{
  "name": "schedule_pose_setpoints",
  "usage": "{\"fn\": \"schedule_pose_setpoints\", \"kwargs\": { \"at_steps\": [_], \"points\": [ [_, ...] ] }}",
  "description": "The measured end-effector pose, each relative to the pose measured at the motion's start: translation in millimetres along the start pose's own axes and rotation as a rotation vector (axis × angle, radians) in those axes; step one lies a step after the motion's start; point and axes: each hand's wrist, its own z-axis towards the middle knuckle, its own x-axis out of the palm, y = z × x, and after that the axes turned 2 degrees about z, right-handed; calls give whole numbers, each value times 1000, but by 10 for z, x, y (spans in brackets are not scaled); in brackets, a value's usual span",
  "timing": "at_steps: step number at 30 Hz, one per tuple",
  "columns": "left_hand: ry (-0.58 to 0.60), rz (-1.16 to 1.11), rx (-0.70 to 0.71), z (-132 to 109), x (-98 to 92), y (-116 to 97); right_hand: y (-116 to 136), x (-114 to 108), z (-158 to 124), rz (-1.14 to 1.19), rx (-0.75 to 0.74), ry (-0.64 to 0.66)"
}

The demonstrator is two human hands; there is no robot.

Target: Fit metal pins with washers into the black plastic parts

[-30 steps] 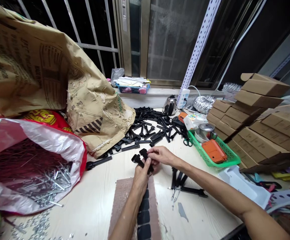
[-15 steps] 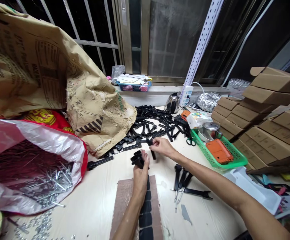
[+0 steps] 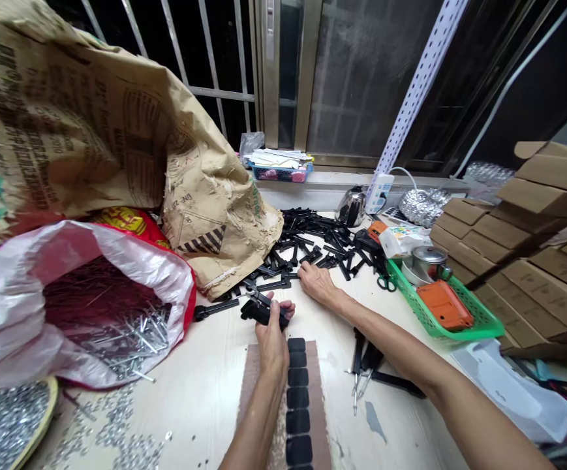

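Observation:
My left hand (image 3: 274,329) is closed around a small bundle of black plastic parts (image 3: 260,309), long pieces with forked ends, held above the table. Just beyond it, my right hand (image 3: 316,282) is at the near edge of a loose pile of similar black parts (image 3: 307,225). Its fingers are bent down together at the pile, and what lies between the fingertips is hidden. Below the left hand, a row of black rounded-square pads (image 3: 297,398) runs along a brown strip (image 3: 320,391). Under my right forearm lie a few black parts with metal rods (image 3: 356,382).
To the left, an open white-and-red sack (image 3: 111,238) holds metal rods, beside a large brown paper sack (image 3: 205,189). A round container of washers (image 3: 9,418) stands front left, with loose washers nearby. On the right are a green basket (image 3: 405,300), scissors (image 3: 387,283) and stacked cardboard boxes (image 3: 532,300).
My right hand has moved from beside the left hand to the pile, and the black part it held no longer shows in it. The left hand's bundle has tipped flatter. The view has shifted left.

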Motion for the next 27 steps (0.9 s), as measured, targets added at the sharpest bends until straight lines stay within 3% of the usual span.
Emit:
{"fn": "schedule_pose_setpoints", "kwargs": {
  "at_steps": [4,8,10,14,17,19,20,24,27],
  "points": [
    [-66,-7,-76,13,-41,17,24,-63,-60,21,107,7],
    [-20,14,-177,-94,-65,-50,113,-222,-190,118,259,-10],
    [-7,47,-262,-171,-75,-141,243,-278,-348,200,263,-3],
    [76,96,-340,-315,-184,-379,636,-251,-796,625,154,-4],
    [99,147,-347,-377,-387,-542,837,-184,-968,826,-101,126],
    [61,173,-349,-394,-554,-632,851,-167,-899,738,-254,246],
    [36,178,-343,-400,-636,-672,828,-168,-816,627,-273,242],
    [-25,175,-306,-444,-867,-810,715,-159,-379,183,-121,-50],
    [-69,202,-279,-503,-946,-888,763,-74,-147,85,-155,-89]
  ]
}}
